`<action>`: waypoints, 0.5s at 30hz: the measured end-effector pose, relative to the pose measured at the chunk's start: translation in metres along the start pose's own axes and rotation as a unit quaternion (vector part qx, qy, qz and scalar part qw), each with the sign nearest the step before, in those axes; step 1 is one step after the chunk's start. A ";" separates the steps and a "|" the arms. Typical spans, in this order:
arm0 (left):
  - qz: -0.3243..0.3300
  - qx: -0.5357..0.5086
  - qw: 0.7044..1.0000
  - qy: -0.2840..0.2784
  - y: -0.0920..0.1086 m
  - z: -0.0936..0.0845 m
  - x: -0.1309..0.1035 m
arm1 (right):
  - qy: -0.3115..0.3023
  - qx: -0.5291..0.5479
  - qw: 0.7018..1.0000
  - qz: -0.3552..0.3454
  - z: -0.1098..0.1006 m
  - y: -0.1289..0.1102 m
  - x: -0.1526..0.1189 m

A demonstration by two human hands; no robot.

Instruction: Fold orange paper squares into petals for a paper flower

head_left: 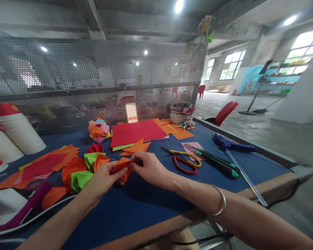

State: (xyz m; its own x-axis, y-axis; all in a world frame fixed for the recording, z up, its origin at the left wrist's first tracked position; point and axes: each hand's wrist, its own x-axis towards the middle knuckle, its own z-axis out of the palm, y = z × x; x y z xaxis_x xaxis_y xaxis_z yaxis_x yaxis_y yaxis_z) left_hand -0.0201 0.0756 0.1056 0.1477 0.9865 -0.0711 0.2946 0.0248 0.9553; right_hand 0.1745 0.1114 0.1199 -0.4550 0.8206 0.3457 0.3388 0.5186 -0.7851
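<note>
Between my two hands, low over the blue table, is a folded piece of orange paper [122,165]. My left hand [104,178] pinches its left side between thumb and fingers. At its right edge my right hand [148,166] grips it with curled fingers; a silver bangle is on that wrist. Just left of the paper lie crumpled green and orange paper shapes [82,172], partly behind my left hand. Behind my hands rests a pointed orange paper piece [138,147].
Scissors [184,165], green cutters [219,161] and a blue glue gun [229,142] lie right. Red sheets [135,133], a paper ball [99,130] and a basket [182,113] stand farther back. Paper cups [21,130] and a purple device [32,201] are left.
</note>
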 end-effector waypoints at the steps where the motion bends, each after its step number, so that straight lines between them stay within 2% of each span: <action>1: 0.000 0.003 1.000 -0.004 -0.001 0.000 0.000 | -0.002 0.002 1.000 -0.001 0.000 0.001 0.000; 15: 0.007 0.013 1.000 -0.001 0.007 0.002 -0.009 | 0.009 0.013 1.000 -0.006 0.004 0.006 0.001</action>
State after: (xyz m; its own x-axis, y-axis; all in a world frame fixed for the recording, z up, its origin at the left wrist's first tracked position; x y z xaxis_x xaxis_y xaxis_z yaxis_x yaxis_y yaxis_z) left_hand -0.0177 0.0667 0.1124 0.1530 0.9865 -0.0587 0.3161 0.0074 0.9487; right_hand 0.1727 0.1143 0.1137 -0.4432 0.8192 0.3640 0.3127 0.5218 -0.7937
